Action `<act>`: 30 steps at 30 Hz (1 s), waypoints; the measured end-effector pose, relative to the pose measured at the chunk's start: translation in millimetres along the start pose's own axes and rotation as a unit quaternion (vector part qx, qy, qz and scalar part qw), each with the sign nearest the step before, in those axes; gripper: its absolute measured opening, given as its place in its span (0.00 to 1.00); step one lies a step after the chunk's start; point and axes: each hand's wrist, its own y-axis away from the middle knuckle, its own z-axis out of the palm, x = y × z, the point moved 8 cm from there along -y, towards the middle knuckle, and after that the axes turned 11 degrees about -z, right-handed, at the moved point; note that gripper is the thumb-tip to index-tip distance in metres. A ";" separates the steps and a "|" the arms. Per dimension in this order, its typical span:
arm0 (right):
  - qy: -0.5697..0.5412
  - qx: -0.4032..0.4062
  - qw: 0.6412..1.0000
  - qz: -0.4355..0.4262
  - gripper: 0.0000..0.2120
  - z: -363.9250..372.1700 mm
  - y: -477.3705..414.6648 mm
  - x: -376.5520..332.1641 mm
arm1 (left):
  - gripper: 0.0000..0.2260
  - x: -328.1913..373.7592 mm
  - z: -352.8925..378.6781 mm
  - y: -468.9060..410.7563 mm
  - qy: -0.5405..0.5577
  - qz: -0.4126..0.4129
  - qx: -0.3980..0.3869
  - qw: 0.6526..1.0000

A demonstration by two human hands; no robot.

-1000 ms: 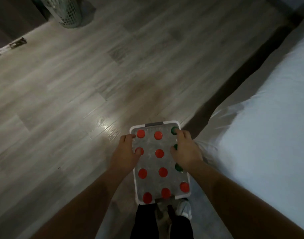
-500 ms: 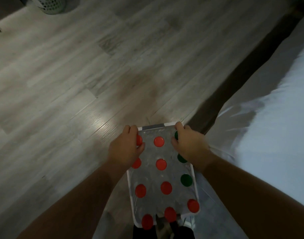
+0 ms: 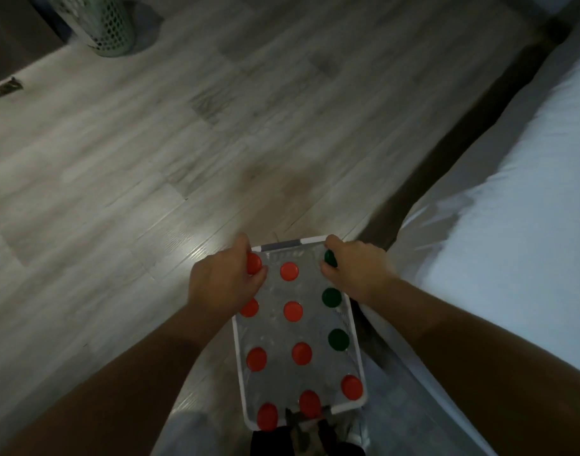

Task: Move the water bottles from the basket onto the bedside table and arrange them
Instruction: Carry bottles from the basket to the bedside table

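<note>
A white basket (image 3: 311,240) sits low in front of me, packed with upright clear water bottles. Most have red caps (image 3: 289,270); three along the right side have green caps (image 3: 332,297). My left hand (image 3: 221,284) is closed around the red-capped bottle (image 3: 254,263) in the far left corner. My right hand (image 3: 356,273) is closed around the green-capped bottle (image 3: 330,258) in the far right corner. Both caps are partly hidden by fingers. No bedside table is in view.
A bed with a white sheet (image 3: 512,258) and a dark frame (image 3: 446,143) runs along the right, close to the basket. Grey wood floor (image 3: 150,159) stretches ahead. A green perforated bin (image 3: 107,24) stands far left, with a small object (image 3: 4,88) on the floor near it.
Both hands slid from the basket's middle sides forward to its far corners and closed on the corner bottles. The basket now lies nearer to me in view.
</note>
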 end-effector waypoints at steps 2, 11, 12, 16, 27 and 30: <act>-0.006 0.016 1.000 -0.011 0.13 -16.9 11.4 -2.2 | 0.15 5.6 -19.8 7.6 -0.003 -0.002 0.010 1.000; -0.006 0.105 0.990 -0.091 0.12 -114.0 100.9 -28.9 | 0.13 53.8 -131.9 87.3 0.063 -0.020 0.074 0.995; -0.018 0.116 0.989 -0.095 0.12 -129.4 117.9 -33.3 | 0.13 61.1 -151.6 101.1 0.074 -0.018 0.090 0.993; -0.088 0.170 0.977 -0.092 0.10 -204.7 206.1 -53.0 | 0.12 88.6 -235.9 167.8 0.143 -0.019 0.116 0.983; -0.257 0.396 0.881 0.022 0.07 -301.1 433.8 -76.7 | 0.09 136.0 -338.9 302.2 0.342 0.045 0.021 0.938; -0.297 0.430 0.849 0.075 0.07 -290.4 466.3 -77.8 | 0.10 138.8 -337.7 309.8 0.348 0.068 -0.028 0.935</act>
